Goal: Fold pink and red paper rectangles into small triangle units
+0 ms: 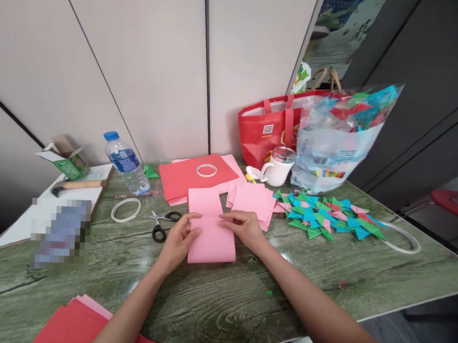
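A pink sheet of paper (212, 241) lies in front of me, its near part curled over in a loose fold and its far part flat on the table. My left hand (179, 239) pinches the folded layer's left edge between thumb and fingers. At the opposite edge my right hand (244, 230) grips the same layer near its top corner. Black-handled scissors (161, 225) rest just left of my left hand, blades apart. Beyond my right hand is a stack of pink paper squares (252, 199).
Red sheets (191, 177) with a tape ring (207, 170) lie behind. A white mug (277, 168), water bottle (126, 164), filled plastic bag (334, 146) and red bag (269, 123) stand around. Folded paper pieces (326, 215) spread right; a hammer (80, 184) lies left.
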Demonstrator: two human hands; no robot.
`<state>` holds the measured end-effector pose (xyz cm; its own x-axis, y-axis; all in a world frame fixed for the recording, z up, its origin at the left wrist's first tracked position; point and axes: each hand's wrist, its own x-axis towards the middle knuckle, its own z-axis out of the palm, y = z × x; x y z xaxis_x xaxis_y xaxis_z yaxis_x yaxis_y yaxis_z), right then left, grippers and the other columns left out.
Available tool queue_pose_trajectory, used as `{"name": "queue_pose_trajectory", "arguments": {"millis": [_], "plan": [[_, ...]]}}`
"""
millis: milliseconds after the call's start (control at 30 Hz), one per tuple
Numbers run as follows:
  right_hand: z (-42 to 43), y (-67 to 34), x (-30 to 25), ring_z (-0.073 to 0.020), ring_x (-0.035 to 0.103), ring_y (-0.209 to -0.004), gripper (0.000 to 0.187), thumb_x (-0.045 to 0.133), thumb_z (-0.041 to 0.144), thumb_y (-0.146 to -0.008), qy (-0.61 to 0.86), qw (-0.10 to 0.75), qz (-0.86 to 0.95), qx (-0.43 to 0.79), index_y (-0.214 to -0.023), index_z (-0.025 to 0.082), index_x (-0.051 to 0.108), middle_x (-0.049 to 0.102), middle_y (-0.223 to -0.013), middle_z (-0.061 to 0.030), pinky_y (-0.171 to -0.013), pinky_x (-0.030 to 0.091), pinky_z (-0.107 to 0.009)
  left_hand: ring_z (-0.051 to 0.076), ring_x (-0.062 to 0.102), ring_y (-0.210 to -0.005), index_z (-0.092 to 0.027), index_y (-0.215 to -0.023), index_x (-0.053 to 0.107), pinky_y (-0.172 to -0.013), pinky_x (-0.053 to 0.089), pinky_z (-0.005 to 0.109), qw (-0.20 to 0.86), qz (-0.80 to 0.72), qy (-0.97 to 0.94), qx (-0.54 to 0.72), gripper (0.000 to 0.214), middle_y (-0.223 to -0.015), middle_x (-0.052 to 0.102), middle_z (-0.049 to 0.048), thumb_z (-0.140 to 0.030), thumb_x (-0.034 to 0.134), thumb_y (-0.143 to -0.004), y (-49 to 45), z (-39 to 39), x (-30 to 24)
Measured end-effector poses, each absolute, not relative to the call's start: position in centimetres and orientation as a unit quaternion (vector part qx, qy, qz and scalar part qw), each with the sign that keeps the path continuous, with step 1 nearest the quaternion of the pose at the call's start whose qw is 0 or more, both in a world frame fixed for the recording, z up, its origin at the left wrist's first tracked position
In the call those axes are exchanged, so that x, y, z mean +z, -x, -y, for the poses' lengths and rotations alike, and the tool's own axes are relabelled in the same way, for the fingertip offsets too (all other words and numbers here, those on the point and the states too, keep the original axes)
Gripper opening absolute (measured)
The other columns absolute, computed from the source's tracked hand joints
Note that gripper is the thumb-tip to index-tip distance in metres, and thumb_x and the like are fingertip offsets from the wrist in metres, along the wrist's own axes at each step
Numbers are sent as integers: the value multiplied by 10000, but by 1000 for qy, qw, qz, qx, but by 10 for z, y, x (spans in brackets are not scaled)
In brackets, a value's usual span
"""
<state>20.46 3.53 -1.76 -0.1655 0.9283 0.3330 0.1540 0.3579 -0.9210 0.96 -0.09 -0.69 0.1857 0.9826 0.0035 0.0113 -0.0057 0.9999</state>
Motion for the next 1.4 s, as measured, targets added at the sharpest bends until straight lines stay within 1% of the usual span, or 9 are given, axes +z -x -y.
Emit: {"name": "queue_pose_trajectory", "arguments": {"millis": [133,267,400,700,1000,1167,1267,1333,1400], "plan": [[-35,-205,-17,-179,629,-668,158,700,288,-644,401,504,649,404,-772,196,716,711,-769,-49,-600,477,-272,116,503,-521,-190,-1108,451,-450,342,189,542,-456,-547,446,442,-617,549,-19,-376,588,-732,-10,2,-7],[-35,-205,-16,-179,625,-649,160,703,292,-639,400,505,649,404,-766,197,717,709,-744,-48,-582,478,-271,119,519,-529,-209,-1118,411,-456,351,185,558,-447,-539,445,427,-641,566,-16,-349,579,-751,-12,3,-3],[-34,-204,-14,-170,607,-625,198,693,317,-651,405,503,653,395,-808,199,713,701,-720,-47,-560,469,-268,122,536,-531,-232,-1155,364,-460,365,187,564,-439,-527,459,472,-666,585,-16,-336,584,-751,-15,5,1],[-33,-205,-9,-168,610,-650,150,667,301,-687,386,502,673,382,-792,207,718,700,-755,-49,-596,461,-275,111,512,-510,-223,-1056,401,-443,340,181,546,-449,-548,448,335,-631,540,-36,-328,553,-777,-12,5,-1],[-34,-205,-12,-186,639,-710,156,659,320,-686,386,502,665,397,-791,219,716,710,-792,-44,-661,500,-299,99,477,-464,-217,-1032,401,-422,294,168,536,-463,-549,444,326,-550,476,-65,-335,554,-770,-13,4,-1],[-34,-205,-13,-178,636,-698,165,654,325,-689,389,497,665,400,-795,214,714,710,-792,-40,-660,501,-297,100,475,-462,-222,-1034,401,-422,295,169,535,-463,-549,445,325,-562,493,-56,-340,552,-772,-14,6,1],[-34,-205,-13,-179,631,-687,182,658,338,-682,397,496,661,400,-807,216,712,709,-782,-39,-638,497,-294,105,479,-486,-226,-1093,395,-434,314,179,531,-457,-545,461,387,-608,523,-38,-335,565,-763,-16,7,3],[-34,-204,-14,-179,628,-684,190,662,335,-679,399,495,659,402,-819,216,711,708,-780,-42,-623,492,-288,104,465,-493,-213,-1099,425,-436,310,183,517,-462,-551,463,392,-622,531,-27,-332,573,-756,-16,7,4],[-34,-204,-13,-178,627,-686,180,661,323,-683,396,493,662,402,-817,215,711,707,-785,-45,-618,485,-282,95,430,-481,-195,-1046,481,-426,286,181,496,-475,-564,459,342,-590,505,-32,-335,577,-750,-15,7,4]]}}
